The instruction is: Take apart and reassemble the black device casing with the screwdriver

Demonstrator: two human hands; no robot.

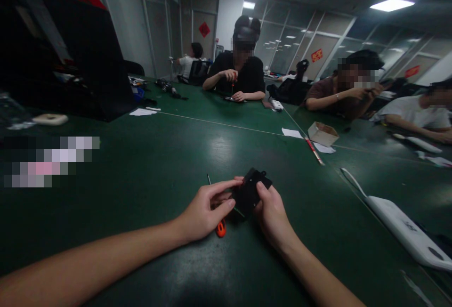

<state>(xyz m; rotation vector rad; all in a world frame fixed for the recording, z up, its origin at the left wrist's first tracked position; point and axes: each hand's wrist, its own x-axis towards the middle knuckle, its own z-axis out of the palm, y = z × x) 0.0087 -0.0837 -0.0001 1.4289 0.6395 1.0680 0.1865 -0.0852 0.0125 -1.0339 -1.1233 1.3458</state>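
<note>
A small black, roughly square case (250,193) with a loop-like tab at its top is held tilted above the green table. My right hand (271,213) grips its right side, thumb pressed on the upper face and fingers hidden behind. At the left edge, my left hand (208,208) closes on the case with thumb and fingertips. A thin green edge, perhaps a circuit board, shows along the case's lower left side. Beneath my left hand lies a screwdriver with an orange and black handle (221,229); its shaft pokes out beyond the hand, and the middle is covered.
To the right lies a white handheld-looking device (406,227) with a strap. Farther off are an open box (322,133), paper slips (291,133) and a red-and-white stick (314,151). A large black panel (81,52) stands at left. Co-workers sit across the table (169,151).
</note>
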